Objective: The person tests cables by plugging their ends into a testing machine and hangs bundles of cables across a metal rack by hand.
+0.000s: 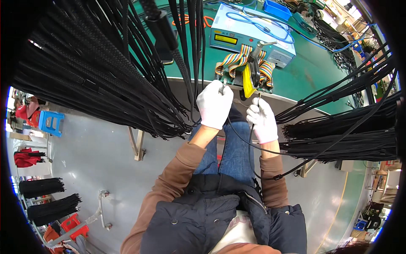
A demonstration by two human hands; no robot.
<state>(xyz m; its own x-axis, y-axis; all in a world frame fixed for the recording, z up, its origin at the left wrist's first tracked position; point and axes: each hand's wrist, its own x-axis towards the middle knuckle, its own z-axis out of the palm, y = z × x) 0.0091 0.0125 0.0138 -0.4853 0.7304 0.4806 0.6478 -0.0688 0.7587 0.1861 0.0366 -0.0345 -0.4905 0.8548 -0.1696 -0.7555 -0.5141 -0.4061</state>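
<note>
My left hand (215, 103), in a white glove, is closed around one end of a thin black cable (277, 151). The metal plug (224, 83) at that end points at the test fixture (229, 78) on the table edge; I cannot tell whether it is touching. My right hand (263, 118), also gloved, pinches the cable's other end, whose small metal tip (259, 96) sticks up just below the fixture's right side. Between the hands the cable loops over my lap and right sleeve. A yellow strip (248, 82) hangs from the toggle clamp (254, 67) between the two sides.
Rainbow ribbon cables (266, 71) join the fixture to a light-blue tester box (234, 26) on the green table (304, 80). Thick bundles of black cables (97, 76) hang at left, with more bundles (338, 142) at right. A blue tray (277, 9) stands behind; blue stool (51, 122) far left.
</note>
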